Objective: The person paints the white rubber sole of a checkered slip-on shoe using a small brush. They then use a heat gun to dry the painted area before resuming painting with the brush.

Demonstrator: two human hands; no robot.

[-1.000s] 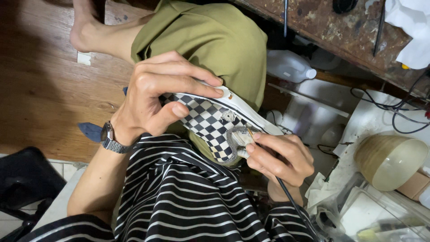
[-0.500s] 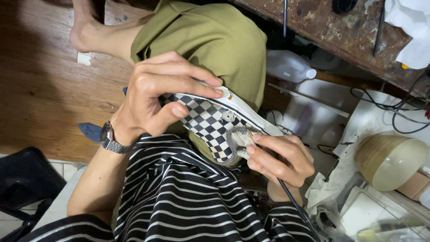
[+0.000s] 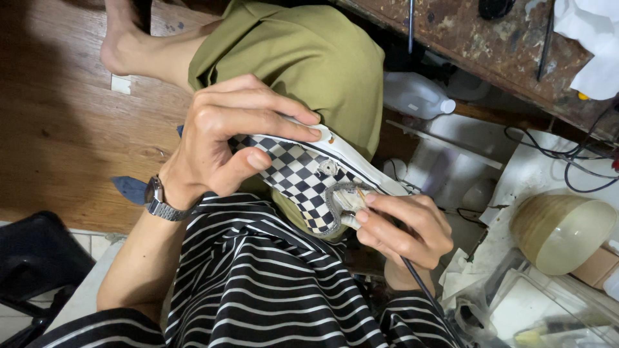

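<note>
Head view: left hand (image 3: 225,138) clamped around checkered shoe (image 3: 303,183), held over lap. Right hand (image 3: 403,225) pinching thin tool (image 3: 422,290), tip at frayed patch (image 3: 345,200) on upper. Step judged: patch work underway. Next move calls for steady shoe, fine tip control.

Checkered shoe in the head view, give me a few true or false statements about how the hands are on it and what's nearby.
1. The left hand grips the checkered shoe from above. True.
2. The right hand is empty. False: it holds a thin dark tool at the shoe's collar.
3. A wristwatch is on the left wrist. True.
4. The shoe rests on the wooden floor. False: it is held over the person's lap.
5. A white plastic jug lies under the workbench. True.
</note>
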